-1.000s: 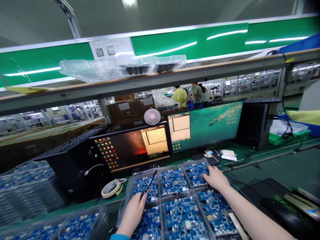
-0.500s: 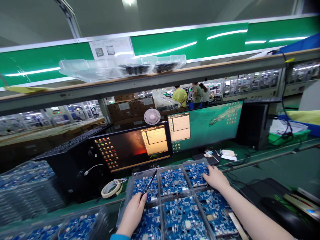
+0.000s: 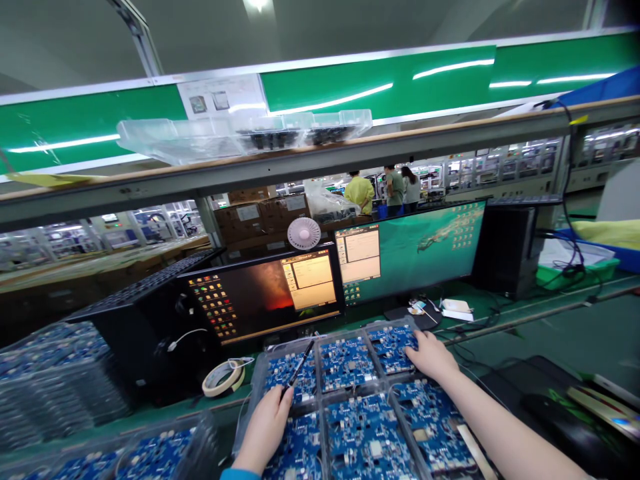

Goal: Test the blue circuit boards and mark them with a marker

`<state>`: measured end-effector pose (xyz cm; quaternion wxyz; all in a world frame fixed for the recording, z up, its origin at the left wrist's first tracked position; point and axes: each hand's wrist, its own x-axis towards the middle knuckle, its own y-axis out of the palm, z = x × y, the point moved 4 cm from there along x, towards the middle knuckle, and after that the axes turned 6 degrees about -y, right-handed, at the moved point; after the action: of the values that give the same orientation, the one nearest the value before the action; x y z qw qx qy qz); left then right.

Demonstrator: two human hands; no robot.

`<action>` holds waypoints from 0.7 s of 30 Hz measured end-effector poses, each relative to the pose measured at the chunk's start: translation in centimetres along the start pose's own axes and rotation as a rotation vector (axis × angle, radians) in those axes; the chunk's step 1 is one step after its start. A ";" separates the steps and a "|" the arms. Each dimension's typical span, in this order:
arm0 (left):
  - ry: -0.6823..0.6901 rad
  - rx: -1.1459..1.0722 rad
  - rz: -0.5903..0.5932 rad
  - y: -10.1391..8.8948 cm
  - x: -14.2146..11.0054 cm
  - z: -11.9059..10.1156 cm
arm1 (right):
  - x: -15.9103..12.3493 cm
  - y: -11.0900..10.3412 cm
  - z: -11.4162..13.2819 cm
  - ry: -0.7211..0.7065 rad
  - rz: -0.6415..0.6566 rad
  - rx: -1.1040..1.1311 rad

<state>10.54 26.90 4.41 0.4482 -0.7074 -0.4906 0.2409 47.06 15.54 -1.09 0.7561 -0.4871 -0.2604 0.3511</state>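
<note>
A clear plastic tray with compartments holds blue circuit boards right in front of me. My left hand is shut on a thin black pen, whose tip points away from me over the rear left board. My right hand lies with its fingertips on a blue board in the far right compartment and holds nothing. The pen's lower end is hidden by my left hand.
Behind the tray stand two monitors and a white desk fan. A tape roll lies to the left, beside stacked board trays. A black computer case stands right. Clear trays sit on a shelf overhead.
</note>
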 end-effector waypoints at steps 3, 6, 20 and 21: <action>0.007 0.003 -0.002 -0.1 0.0 -0.1 | 0.0 0.0 0.0 0.002 0.000 0.001; 0.011 0.007 -0.001 -0.1 0.0 -0.2 | 0.0 0.0 0.0 -0.002 -0.002 0.000; -0.001 0.016 0.006 -0.1 -0.1 -0.3 | 0.0 0.0 0.0 0.000 -0.001 -0.004; -0.003 0.015 0.007 -0.2 -0.1 -0.4 | 0.0 0.0 0.0 0.001 -0.002 -0.004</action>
<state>10.72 26.72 4.71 0.4522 -0.7053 -0.4868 0.2472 47.02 15.53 -1.05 0.7554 -0.4886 -0.2613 0.3498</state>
